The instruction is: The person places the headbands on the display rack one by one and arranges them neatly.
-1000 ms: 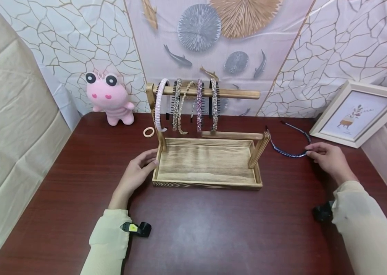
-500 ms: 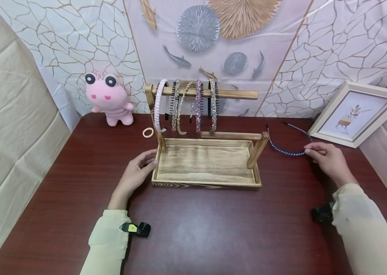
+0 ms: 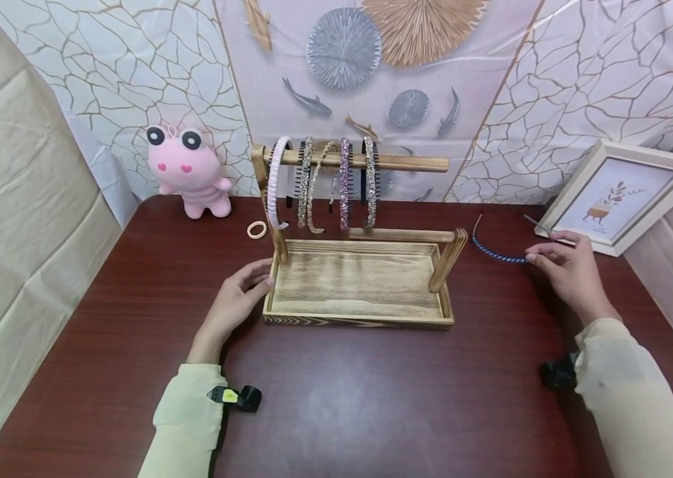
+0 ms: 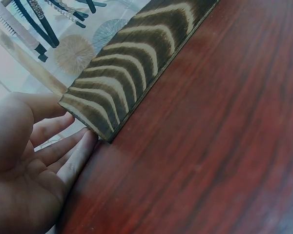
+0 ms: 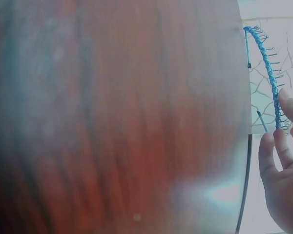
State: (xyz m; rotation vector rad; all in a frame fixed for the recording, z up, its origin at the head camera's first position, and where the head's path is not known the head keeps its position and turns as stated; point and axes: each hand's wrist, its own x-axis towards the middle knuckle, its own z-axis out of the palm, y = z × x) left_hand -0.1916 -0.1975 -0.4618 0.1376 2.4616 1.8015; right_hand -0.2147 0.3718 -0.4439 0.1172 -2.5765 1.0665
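In the head view, a blue twisted headband (image 3: pixel 498 257) with thin dark ends is pinched between the thumb and fingers of my right hand (image 3: pixel 569 265) at the right of the table. The right wrist view shows comb teeth along the inside of this headband (image 5: pixel 271 73). My left hand (image 3: pixel 235 299) holds the left end of a wooden headband stand (image 3: pixel 360 322), thumb at the rim and fingers along the outer wall. On the stand's upper bar hang several headbands, among them a white ribbon-wrapped one (image 3: pixel 275 186), a purple glittery one (image 3: pixel 345 186) and a silver jewelled one (image 3: pixel 371 186).
A lower wooden bar (image 3: pixel 402 234) runs behind the tray part of the stand. A pale ring (image 3: pixel 257 230) lies to the left, near a pink plush toy (image 3: pixel 190 172). A picture frame (image 3: pixel 617 199) leans at the back right, close to my right hand.
My right hand has lifted and turned the blue headband, and its ends have shifted slightly right. My left hand stays at the end of the stand.
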